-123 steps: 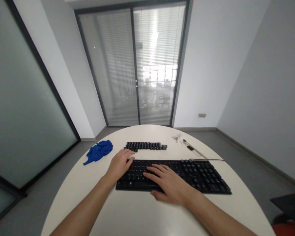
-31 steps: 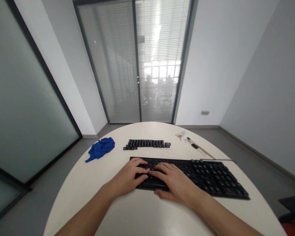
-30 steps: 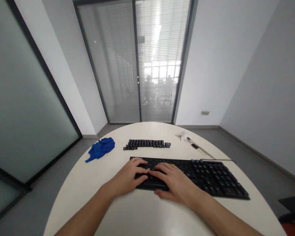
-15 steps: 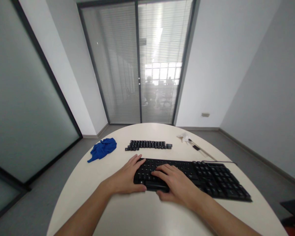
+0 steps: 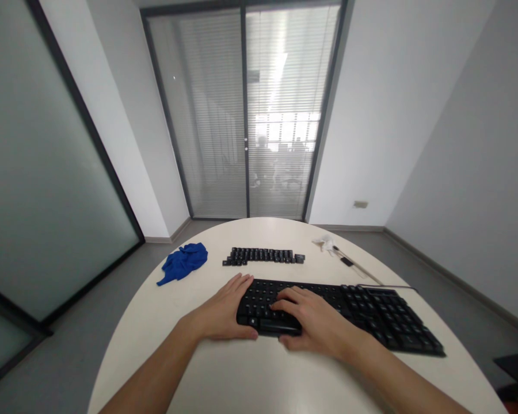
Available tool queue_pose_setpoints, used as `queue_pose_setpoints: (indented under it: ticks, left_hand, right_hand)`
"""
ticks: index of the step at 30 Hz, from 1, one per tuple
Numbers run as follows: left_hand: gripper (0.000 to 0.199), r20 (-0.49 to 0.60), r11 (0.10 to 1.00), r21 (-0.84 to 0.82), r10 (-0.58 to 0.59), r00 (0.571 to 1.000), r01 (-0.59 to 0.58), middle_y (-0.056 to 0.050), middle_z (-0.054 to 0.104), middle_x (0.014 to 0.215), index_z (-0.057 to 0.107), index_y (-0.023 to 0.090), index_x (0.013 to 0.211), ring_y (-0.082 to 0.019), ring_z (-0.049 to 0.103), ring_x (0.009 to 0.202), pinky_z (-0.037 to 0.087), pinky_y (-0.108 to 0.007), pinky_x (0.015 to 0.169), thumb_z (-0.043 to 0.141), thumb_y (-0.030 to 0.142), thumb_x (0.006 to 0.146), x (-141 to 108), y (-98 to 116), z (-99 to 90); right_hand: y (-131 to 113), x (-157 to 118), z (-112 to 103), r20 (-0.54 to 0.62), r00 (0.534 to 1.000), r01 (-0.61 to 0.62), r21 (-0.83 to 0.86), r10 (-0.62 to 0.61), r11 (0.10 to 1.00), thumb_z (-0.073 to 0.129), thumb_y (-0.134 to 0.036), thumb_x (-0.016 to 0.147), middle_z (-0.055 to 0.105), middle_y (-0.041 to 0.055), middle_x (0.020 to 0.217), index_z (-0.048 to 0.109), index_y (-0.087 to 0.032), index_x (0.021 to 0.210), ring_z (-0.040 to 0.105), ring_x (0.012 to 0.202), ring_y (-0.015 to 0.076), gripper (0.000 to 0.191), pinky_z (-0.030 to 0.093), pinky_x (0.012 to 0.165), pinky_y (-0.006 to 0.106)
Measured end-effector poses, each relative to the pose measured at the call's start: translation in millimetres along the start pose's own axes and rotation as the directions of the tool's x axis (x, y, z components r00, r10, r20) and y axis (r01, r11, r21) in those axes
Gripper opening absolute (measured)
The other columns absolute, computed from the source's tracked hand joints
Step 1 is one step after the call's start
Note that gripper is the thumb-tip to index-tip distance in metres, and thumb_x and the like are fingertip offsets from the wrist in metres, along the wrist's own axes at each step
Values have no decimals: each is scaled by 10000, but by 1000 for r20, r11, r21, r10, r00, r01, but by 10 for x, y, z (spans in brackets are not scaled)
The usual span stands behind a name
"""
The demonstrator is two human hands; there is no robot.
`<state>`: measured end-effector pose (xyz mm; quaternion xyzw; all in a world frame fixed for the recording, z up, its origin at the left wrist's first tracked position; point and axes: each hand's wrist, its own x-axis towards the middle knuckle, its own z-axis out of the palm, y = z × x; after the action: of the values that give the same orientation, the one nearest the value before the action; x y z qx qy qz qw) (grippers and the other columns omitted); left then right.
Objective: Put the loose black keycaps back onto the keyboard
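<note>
A black keyboard [image 5: 401, 322] lies across the table in front of me. Its right part carries keycaps, while much of the left part shows bare key posts. My left hand [image 5: 224, 310] grips the keyboard's left end, fingers at the back corner and thumb along the front edge. With bent fingers over the keys above the space bar, my right hand [image 5: 308, 319] holds the keyboard, its thumb at the front edge. Whether a small piece is under the right fingertips is hidden. Behind the keyboard, loose black keycaps [image 5: 263, 256] are laid out in rows.
A crumpled blue cloth [image 5: 183, 261] lies at the left on the round white table [image 5: 259, 374]. White tissue [image 5: 325, 242] and a thin stick-like brush [image 5: 358, 265] lie back right, near a small black piece [image 5: 346, 261]. The cable [image 5: 392, 284] runs behind the keyboard.
My right hand has shifted slightly right along the keys. The fingers of my left hand have drawn closer together at the keyboard's corner. The whole view has shifted a little.
</note>
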<state>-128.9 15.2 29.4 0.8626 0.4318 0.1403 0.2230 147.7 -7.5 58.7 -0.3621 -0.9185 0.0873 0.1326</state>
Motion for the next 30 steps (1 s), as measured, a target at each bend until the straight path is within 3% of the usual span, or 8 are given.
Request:
queue_pose_setpoints:
  ticks: [4,8,12,18,24,30]
  left_hand:
    - [1052,-19,1000,-14,-1,1000,1,-198,243,1619,240,154,1563,-374,208,1496,233,-558,1209,776,535,742,-7,7,-61]
    - [799,-127,1000,-12,0,992,-2,-189,416,1522,385,160,1481,-335,387,1407,314,-526,1176,714,471,823,-11,-37,-128]
    - [619,-183,1000,-20,16,983,-20,-154,521,1423,490,188,1393,-300,479,1321,367,-498,1140,686,429,857,-13,-157,-140]
    - [424,-272,996,-11,78,959,-84,-129,610,1324,582,191,1287,-273,548,1237,407,-457,1105,643,326,890,12,-278,-124]
    - [373,-325,995,5,95,941,-99,-102,654,1247,604,197,1231,-258,590,1160,444,-435,1061,634,253,863,43,-283,-122]
    - [355,-335,992,3,116,935,-123,-101,666,1217,617,191,1205,-258,601,1132,457,-422,1041,635,231,852,46,-258,-136]
  right_hand:
    - [-8,129,-138,34,999,16,-28,-15,999,713,-486,801,684,74,1073,676,-228,1136,644,972,262,425,478,890,379]
    - [33,447,-193,16,999,-41,-147,44,988,531,-391,967,732,57,925,699,-211,999,670,873,232,248,453,814,345]
    - [128,886,-121,-25,988,-152,-251,150,956,538,-286,959,746,53,1015,705,-216,986,673,949,220,183,427,850,325]
    - [230,1431,54,-47,980,-198,-306,193,931,571,-288,930,718,118,1100,685,-175,1099,649,1053,264,233,406,894,353]
    - [237,1629,145,-27,988,-152,-330,151,932,601,-319,906,703,121,1133,680,-171,1143,634,1076,268,289,381,924,363]
    - [173,1682,207,-14,988,-148,-324,151,934,608,-269,894,702,133,1121,718,-158,1048,640,1059,270,220,381,925,375]
